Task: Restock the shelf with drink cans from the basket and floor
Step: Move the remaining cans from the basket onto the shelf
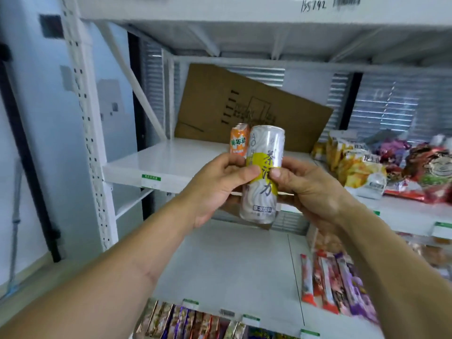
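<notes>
From the head camera, you are facing a white metal shelf unit (171, 165) with both arms raised in front of you. Your left hand (220, 189) and right hand (308, 189) are closed together around one tall, slim silver and yellow can (263, 177), thumbs pressed on its front and fingers wrapped behind; it is held nearly upright, in the air, just in front of the middle shelf's front edge and not yet resting on it. Just behind and to the left of it, a small orange can (239, 142) seems to stand on the shelf already, though your left hand hides its base, so this is not certain. Behind both leans a flattened cardboard sheet (244, 104). To the right, the same shelf is crowded with snack bags (354, 165), while its left half is bare. The lower shelf holds wrapped bars (335, 282). The basket and floor are out of view, so how many cans remain cannot be told. Restocking appears to be at an early stage, with much open space left.
</notes>
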